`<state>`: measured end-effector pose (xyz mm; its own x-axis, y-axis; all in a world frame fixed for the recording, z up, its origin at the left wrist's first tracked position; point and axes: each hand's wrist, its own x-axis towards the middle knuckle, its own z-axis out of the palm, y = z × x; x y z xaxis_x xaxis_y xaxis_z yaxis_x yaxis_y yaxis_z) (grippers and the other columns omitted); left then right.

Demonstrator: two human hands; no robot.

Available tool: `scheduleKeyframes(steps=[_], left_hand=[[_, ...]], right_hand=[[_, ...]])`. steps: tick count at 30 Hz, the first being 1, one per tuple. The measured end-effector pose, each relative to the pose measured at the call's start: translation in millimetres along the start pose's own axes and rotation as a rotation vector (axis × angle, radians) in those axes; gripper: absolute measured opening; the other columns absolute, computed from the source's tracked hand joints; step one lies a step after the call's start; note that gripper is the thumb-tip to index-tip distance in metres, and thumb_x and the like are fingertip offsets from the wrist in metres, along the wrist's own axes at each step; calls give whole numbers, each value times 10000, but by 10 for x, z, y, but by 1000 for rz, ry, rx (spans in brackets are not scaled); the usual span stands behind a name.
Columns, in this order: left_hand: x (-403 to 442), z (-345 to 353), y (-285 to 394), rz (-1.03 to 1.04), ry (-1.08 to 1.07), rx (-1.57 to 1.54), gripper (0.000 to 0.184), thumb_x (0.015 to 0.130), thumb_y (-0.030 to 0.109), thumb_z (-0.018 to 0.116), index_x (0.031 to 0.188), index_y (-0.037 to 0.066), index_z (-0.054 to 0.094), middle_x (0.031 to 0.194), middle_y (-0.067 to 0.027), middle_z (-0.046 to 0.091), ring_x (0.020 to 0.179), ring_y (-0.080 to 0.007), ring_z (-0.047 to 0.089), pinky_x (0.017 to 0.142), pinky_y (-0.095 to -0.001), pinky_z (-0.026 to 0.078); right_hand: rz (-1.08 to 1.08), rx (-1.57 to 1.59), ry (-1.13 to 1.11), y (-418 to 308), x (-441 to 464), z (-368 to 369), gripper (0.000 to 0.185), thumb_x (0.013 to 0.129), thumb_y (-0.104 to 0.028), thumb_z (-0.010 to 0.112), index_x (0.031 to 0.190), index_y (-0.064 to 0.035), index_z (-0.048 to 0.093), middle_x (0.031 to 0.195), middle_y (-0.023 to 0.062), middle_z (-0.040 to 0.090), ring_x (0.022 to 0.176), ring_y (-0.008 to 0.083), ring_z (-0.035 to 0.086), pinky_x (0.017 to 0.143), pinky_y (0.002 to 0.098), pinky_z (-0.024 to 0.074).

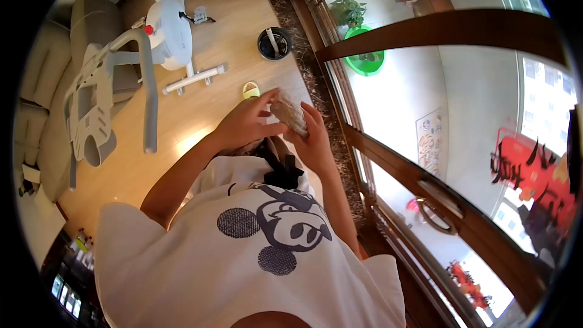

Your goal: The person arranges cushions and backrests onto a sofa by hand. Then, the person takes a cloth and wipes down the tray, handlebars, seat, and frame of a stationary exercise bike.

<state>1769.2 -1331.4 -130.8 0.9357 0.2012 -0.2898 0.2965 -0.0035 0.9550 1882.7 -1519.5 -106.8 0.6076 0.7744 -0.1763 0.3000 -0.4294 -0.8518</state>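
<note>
- A white exercise bike point(173, 33), any marking too small to read.
- The left hand point(248, 123) grips one side of a rough greyish bundle point(288, 113).
- Black round container point(274, 44), a pale strip point(273, 41) across it.
- Cartoon mouse print point(296, 228) on a white shirt point(182, 261), below the bundle.
- The right hand point(313, 140) grips the bundle's other side.
- Green basin point(371, 67), dark contents unclear.
- Red sign point(528, 161), dark lettering illegible.

Left hand point(252, 119) curled, right hand point(312, 141) facing it
</note>
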Motion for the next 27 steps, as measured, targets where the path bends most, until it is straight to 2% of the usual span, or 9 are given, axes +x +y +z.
scheduleKeyframes(steps=[4, 7, 8, 11, 16, 19, 22, 25, 27], left_hand=[[547, 26, 432, -83, -23, -243, 546, 892, 99, 707, 1387, 42, 483, 1269, -95, 558, 1110, -174, 582, 948, -301, 490], [740, -205, 215, -83, 104, -151, 427, 886, 46, 686, 1283, 14, 530, 1166, -76, 599, 1076, -145, 588, 928, -285, 490], [730, -221, 129, -77, 260, -267, 310, 885, -1, 651, 1179, 9, 554, 1072, -45, 612, 1025, -124, 592, 902, -269, 489], [687, -461, -32, -236, 563, -322, 284, 886, 39, 666, 1151, 33, 564, 1005, -26, 602, 935, -119, 581, 843, -261, 484], [818, -712, -535, -250, 927, -439, 221, 930, 6, 583, 1146, 34, 543, 1016, -17, 580, 925, -96, 552, 839, -253, 473], [1206, -722, -693, -350, 1040, -442, 210, 932, -1, 572, 1137, 34, 537, 1004, -14, 569, 927, -101, 551, 845, -260, 472], [1840, -697, -1134, -390, 1083, -441, 191, 931, -1, 574, 1117, 33, 546, 998, -15, 568, 918, -98, 545, 838, -259, 468], [2598, -479, -1961, -409, 1024, -241, 169, 928, 16, 605, 1088, 24, 554, 960, -15, 575, 878, -87, 530, 791, -234, 457], [2995, -441, -2357, -445, 998, -382, 168, 929, 35, 626, 1081, 21, 557, 939, -13, 579, 863, -87, 534, 784, -232, 458]], right_hand=[[141, 160, 7, -57, 394, -70, 582, 811, -152, 770, 1332, -26, 543, 1379, 239, 488, 1253, 415, 515, 1011, 449, 452], [26, 88, -145, -55, 804, -171, 600, 847, -123, 739, 1384, -17, 490, 1403, 197, 481, 1275, 328, 513, 1025, 416, 446], [-62, 32, -203, 27, 979, -157, 586, 858, -129, 741, 1382, -23, 501, 1387, 176, 503, 1267, 301, 525, 1012, 387, 461], [179, 297, -448, 11, 1504, -143, 574, 877, -137, 736, 1389, -28, 501, 1396, 147, 505, 1259, 248, 531, 980, 348, 484], [243, 380, -427, 1302, 2458, 345, 346, 902, -202, 683, 1225, -85, 650, 1074, 131, 674, 968, 247, 671, 839, 325, 525], [190, 108, -430, 2744, 3050, 782, 398, 939, -237, 653, 1276, -32, 596, 1165, 162, 691, 1093, 282, 669, 887, 373, 532], [475, -98, -515, 3609, 3700, 993, 404, 917, -262, 640, 1254, -43, 607, 1148, 191, 692, 1079, 346, 662, 898, 414, 529], [495, -331, -491, 4602, 4245, 1338, 408, 888, -250, 623, 1248, -57, 611, 1111, 211, 694, 1050, 369, 662, 895, 453, 525], [550, -334, -480, 4992, 4528, 1537, 403, 883, -205, 603, 1254, -50, 599, 1107, 226, 687, 1040, 383, 658, 875, 474, 525]])
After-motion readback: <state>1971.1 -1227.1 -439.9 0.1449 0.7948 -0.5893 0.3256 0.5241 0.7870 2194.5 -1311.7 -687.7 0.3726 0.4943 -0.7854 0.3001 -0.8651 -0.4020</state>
